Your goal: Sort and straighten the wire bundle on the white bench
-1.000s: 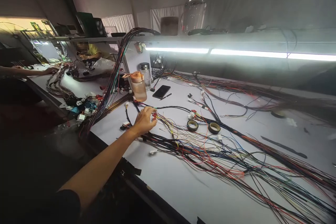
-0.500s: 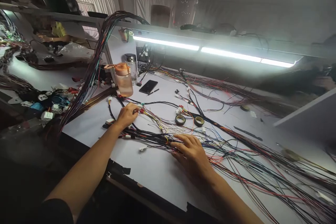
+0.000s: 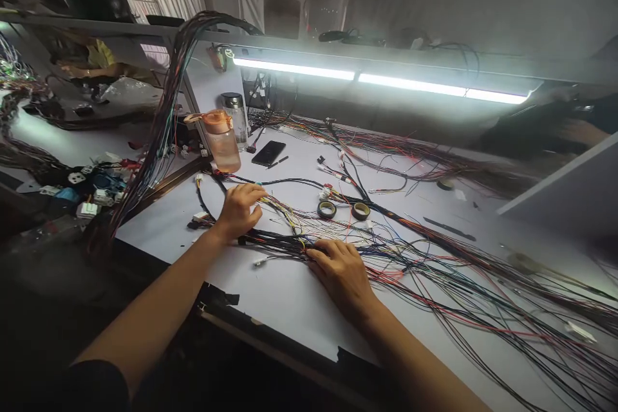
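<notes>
My right grip point(image 3: 342, 270), fingers close together, rests on the wire bundle point(image 3: 275, 241) across the desk point(image 3: 284, 302); my left grip point(image 3: 240, 209) curls near its left part, contents unclear, with one stretch gathered, many wires loose.

L arm point(image 3: 159, 296): dk sleeve point(image 3: 99, 381), looks black, plain, ends nr elbow. Both forearms bare. L hand point(image 3: 237, 211) & R hand point(image 3: 344, 273) bare, no gloves.

No text, label, brand, number or sign can be read on anything on or around the worktop point(image 3: 290, 296).
</notes>
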Motion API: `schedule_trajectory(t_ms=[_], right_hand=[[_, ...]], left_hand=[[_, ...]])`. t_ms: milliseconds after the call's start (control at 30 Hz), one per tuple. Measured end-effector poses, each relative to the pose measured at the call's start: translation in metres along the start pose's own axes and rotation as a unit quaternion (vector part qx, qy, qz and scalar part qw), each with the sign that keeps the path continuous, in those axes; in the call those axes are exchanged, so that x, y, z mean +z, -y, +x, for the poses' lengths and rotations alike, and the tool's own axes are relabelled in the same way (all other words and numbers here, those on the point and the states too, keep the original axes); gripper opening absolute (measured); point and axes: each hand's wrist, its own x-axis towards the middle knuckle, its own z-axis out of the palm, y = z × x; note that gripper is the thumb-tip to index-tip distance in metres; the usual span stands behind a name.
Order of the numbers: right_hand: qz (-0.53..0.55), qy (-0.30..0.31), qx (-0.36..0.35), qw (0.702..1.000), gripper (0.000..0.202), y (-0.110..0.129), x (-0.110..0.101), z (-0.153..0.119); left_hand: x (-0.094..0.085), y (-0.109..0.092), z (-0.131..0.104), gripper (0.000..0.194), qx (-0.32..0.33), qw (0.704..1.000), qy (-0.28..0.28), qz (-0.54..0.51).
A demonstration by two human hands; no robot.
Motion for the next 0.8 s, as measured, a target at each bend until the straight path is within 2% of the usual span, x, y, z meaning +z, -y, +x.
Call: schedule_trajectory(t_ms=[100, 167, 233, 333, 400, 533, 667, 800], right_hand=[[0.0, -0.02, -0.016, 1.0, 0.022, -0.003, -0.008, 0.003], [-0.002, -0.058, -0.015, 0.998, 0.021, -0.01, -0.02, 0.005], [-0.011, -0.105, 0.002, 0.994, 0.019, -0.019, -0.034, 0.002], [-0.013, -0.13, 0.019, 0.991, 0.018, -0.03, -0.049, -0.014], [0.002, -0.112, 0.018, 0.994, 0.017, -0.03, -0.051, -0.029], [0.024, -0.053, 0.017, 0.998, 0.016, -0.02, -0.042, -0.046], [0.005, -0.003, 0.054, 0.999, 0.021, -0.021, -0.038, -0.047], [0.003, -0.008, 0.065, 0.998, 0.03, -0.033, -0.042, -0.048]], left_hand=[[-0.003, -0.03, -0.018, 0.025, 0.079, 0.994, 0.072, -0.025], [-0.001, -0.043, -0.032, 0.04, 0.122, 0.982, 0.141, -0.03], [0.003, -0.048, -0.043, 0.052, 0.128, 0.976, 0.174, -0.027], [0.006, -0.049, -0.048, 0.044, 0.114, 0.98, 0.158, -0.035], [0.007, -0.047, -0.045, 0.035, 0.132, 0.978, 0.152, -0.046], [0.008, -0.044, -0.039, 0.022, 0.167, 0.973, 0.151, -0.05], [0.01, -0.044, -0.042, 0.028, 0.162, 0.976, 0.144, -0.033], [0.007, -0.047, -0.057, 0.053, 0.12, 0.982, 0.137, 0.059]])
